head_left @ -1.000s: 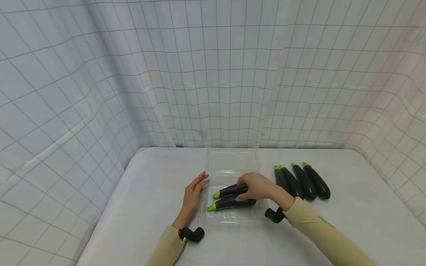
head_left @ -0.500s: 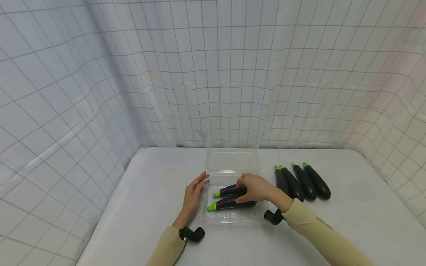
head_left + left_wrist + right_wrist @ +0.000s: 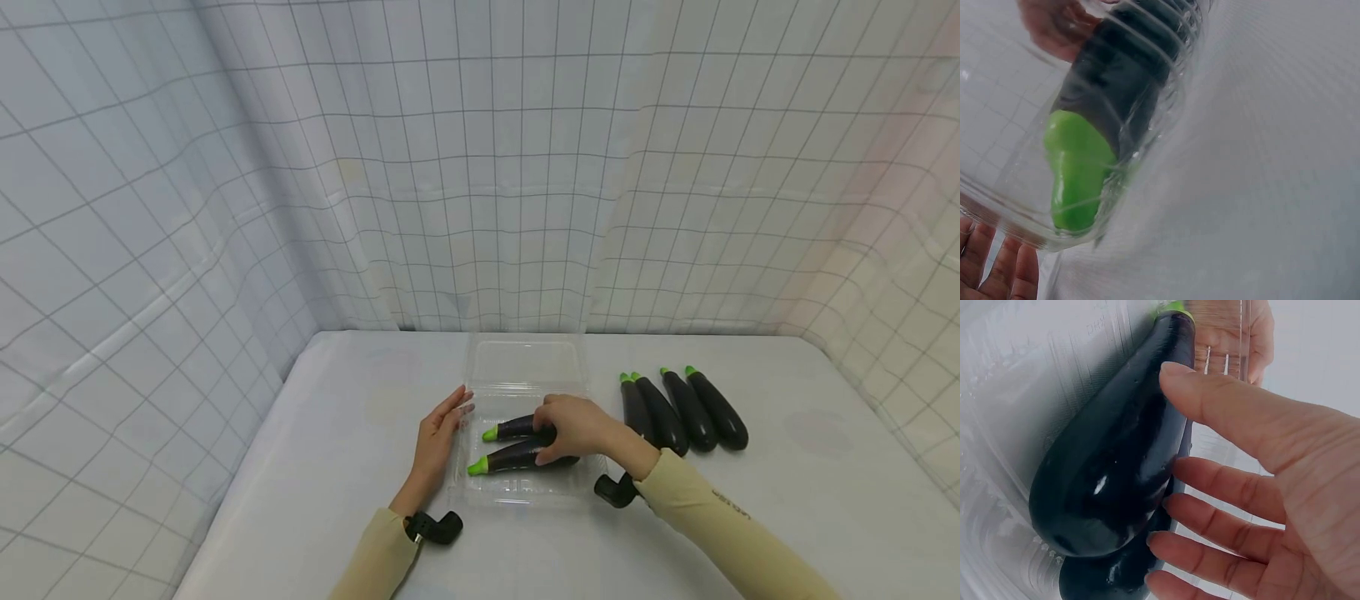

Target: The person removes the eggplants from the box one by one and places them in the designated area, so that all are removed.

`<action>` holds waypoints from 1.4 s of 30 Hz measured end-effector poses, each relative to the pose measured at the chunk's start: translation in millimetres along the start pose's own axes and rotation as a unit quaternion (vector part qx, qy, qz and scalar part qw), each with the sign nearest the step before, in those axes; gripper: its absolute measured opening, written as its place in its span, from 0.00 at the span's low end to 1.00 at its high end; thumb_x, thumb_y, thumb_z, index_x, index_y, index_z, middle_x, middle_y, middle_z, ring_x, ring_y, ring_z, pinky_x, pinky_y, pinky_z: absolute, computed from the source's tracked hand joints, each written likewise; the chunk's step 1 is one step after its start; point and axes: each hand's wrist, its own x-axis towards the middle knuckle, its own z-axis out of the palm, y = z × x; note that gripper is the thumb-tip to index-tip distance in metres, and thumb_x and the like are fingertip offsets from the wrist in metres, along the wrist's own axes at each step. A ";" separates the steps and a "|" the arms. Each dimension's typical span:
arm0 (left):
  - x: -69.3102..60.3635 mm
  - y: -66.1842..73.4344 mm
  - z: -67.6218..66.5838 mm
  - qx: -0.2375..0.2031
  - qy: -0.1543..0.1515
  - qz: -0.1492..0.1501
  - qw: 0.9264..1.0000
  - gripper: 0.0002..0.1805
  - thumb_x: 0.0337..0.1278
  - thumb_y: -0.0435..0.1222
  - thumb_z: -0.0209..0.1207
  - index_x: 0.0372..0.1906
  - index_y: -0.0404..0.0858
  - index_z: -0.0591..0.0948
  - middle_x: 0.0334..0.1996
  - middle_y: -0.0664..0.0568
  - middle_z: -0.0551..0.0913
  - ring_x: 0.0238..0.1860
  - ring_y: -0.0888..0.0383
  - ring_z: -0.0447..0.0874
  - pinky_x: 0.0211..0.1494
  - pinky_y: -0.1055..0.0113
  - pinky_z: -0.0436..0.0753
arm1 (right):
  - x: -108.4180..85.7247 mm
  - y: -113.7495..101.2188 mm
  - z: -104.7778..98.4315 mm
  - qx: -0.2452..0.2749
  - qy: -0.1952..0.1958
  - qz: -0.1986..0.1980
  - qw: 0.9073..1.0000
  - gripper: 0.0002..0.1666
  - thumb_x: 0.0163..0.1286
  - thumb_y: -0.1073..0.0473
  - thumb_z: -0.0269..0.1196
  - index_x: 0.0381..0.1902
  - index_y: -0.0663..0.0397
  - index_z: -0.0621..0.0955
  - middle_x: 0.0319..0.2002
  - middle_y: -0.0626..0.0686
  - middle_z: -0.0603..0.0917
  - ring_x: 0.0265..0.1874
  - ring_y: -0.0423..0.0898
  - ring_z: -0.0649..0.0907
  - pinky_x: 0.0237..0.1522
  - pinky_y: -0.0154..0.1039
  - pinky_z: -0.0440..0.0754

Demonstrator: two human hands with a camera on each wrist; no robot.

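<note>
Two dark purple eggplants with green stem ends lie side by side in a clear plastic container. The near eggplant and the far eggplant point their stems left. My right hand is over their thick ends. In the right wrist view its thumb touches the near eggplant, while the loosely extended fingers reach beside the other eggplant. My left hand rests with extended fingers along the container's left side. Its fingers show past the clear wall in the left wrist view.
The container's lid is folded back toward the rear edge of the white table. Several more eggplants lie side by side to the right. Gridded white curtains surround the table at the back and sides.
My right hand has shifted very slightly over the eggplants, lowering a little. The left hand, container and eggplants stay in practically the same places.
</note>
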 end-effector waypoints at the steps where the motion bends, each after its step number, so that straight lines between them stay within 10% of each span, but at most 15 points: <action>1: 0.2 -0.1 0.1 -0.001 0.000 0.001 1.000 0.22 0.70 0.26 0.43 0.66 0.26 0.65 0.60 0.36 0.72 0.60 0.41 0.71 0.59 0.45 0.67 | -0.1 -0.1 0.4 0.001 -0.002 0.000 1.000 0.24 0.48 0.47 0.76 0.38 0.54 0.83 0.33 0.45 0.76 0.31 0.41 0.75 0.36 0.41 0.74; 42: 1.3 0.6 -0.5 0.004 0.002 0.002 1.000 0.22 0.70 0.26 0.43 0.66 0.27 0.66 0.60 0.37 0.73 0.59 0.42 0.72 0.57 0.49 0.70 | 0.3 -6.5 4.3 -0.014 -0.086 0.029 0.996 0.24 0.50 0.42 0.73 0.39 0.51 0.84 0.32 0.43 0.82 0.30 0.39 0.76 0.37 0.41 0.76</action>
